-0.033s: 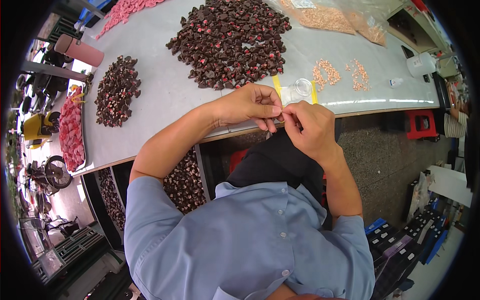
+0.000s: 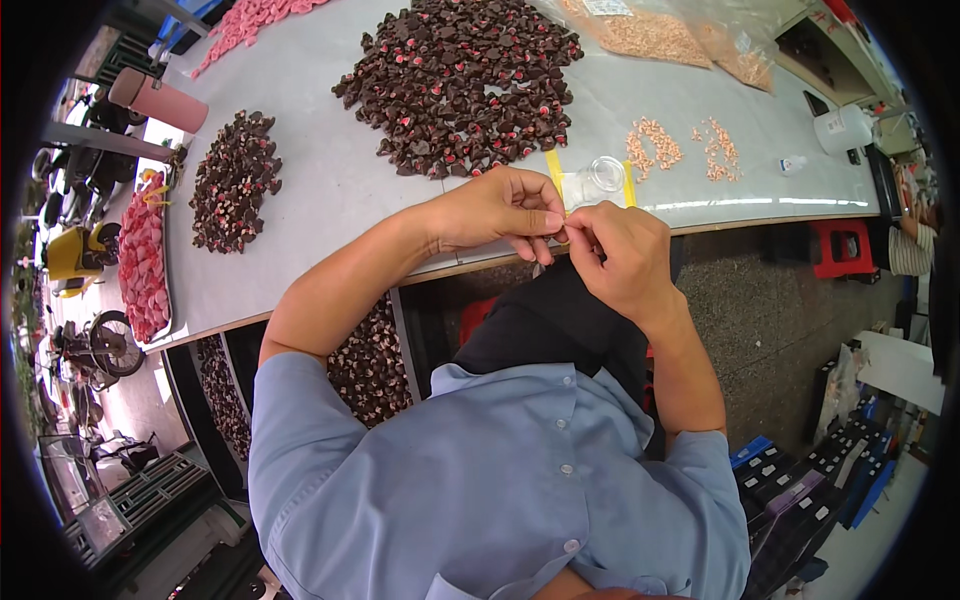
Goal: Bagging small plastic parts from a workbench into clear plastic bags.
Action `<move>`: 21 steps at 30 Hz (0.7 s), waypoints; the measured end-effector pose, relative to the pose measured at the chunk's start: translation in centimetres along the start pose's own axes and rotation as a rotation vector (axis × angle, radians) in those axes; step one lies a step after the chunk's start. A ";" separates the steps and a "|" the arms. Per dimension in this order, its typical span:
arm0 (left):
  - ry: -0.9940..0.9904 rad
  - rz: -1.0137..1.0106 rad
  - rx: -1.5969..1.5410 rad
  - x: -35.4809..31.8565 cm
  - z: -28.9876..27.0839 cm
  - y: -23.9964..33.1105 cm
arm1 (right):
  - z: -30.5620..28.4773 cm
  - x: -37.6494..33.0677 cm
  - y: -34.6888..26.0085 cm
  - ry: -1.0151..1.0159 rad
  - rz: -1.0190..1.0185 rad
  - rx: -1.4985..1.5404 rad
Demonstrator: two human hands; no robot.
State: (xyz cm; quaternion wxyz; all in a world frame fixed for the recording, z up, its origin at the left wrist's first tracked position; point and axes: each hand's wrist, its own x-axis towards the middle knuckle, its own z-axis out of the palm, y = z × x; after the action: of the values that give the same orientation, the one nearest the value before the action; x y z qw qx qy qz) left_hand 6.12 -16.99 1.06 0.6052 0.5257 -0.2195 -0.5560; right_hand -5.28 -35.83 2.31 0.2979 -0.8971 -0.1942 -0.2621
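Observation:
My left hand point(image 2: 497, 208) and my right hand point(image 2: 618, 257) meet at the front edge of the grey table point(image 2: 330, 200). Their fingertips pinch one small piece between them, and the fingers mostly hide it. Just behind the hands lies a clear plastic bag with yellow edges point(image 2: 557, 172), with a small clear round cup point(image 2: 605, 173) on it. A big heap of dark brown pieces with pink spots point(image 2: 465, 80) lies beyond my left hand.
A smaller dark heap point(image 2: 232, 180) lies at the left, near a tray of pink pieces point(image 2: 143, 262) and a pink cylinder point(image 2: 158, 100). Two small peach heaps point(image 2: 680, 145) and bags of peach pieces point(image 2: 650, 35) are at the right. A red stool point(image 2: 838, 250) stands on the floor.

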 end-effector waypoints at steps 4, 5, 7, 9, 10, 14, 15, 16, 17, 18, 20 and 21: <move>0.000 -0.004 0.034 0.1 0.0 -0.1 | -0.2 -0.1 0.4 -0.022 -0.029 0.009; -0.003 -0.010 0.040 0.0 0.0 0.0 | -0.1 -0.2 0.5 -0.024 -0.030 0.011; -0.008 -0.012 0.033 0.1 -0.1 -0.2 | 0.0 -0.3 0.7 -0.022 -0.002 0.096; -0.011 -0.010 0.021 0.2 0.0 -0.2 | -0.2 -0.3 0.8 -0.043 0.004 0.107; -0.017 -0.010 0.022 0.2 0.0 -0.2 | -0.3 -0.3 0.9 -0.058 0.013 0.115; -0.020 -0.001 0.006 0.3 -0.2 -0.3 | -1.3 0.1 1.2 -0.101 0.042 0.120; -0.019 0.011 -0.005 0.3 -0.2 -0.3 | -1.8 0.4 1.4 -0.119 0.063 0.123; -0.002 0.001 0.005 0.1 -0.3 -0.3 | -2.4 0.7 1.6 -0.137 0.084 0.126; 0.015 -0.010 0.015 0.1 -0.3 -0.3 | -3.1 1.3 1.8 -0.169 0.101 0.101; 0.016 0.002 0.003 0.1 -0.4 -0.4 | -3.7 1.8 2.1 -0.184 0.095 0.096; 0.033 0.002 0.037 0.2 -0.4 -0.4 | -4.9 3.0 2.6 -0.224 0.101 -0.048; 0.035 0.010 0.027 0.1 -0.3 -0.4 | -5.3 3.7 2.7 -0.236 0.073 -0.110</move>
State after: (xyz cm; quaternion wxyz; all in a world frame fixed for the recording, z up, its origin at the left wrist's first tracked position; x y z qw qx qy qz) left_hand 6.26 -16.87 0.55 0.6045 0.5423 -0.2191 -0.5408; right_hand -2.91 -40.47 6.89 0.2327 -0.9431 -0.1806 -0.1541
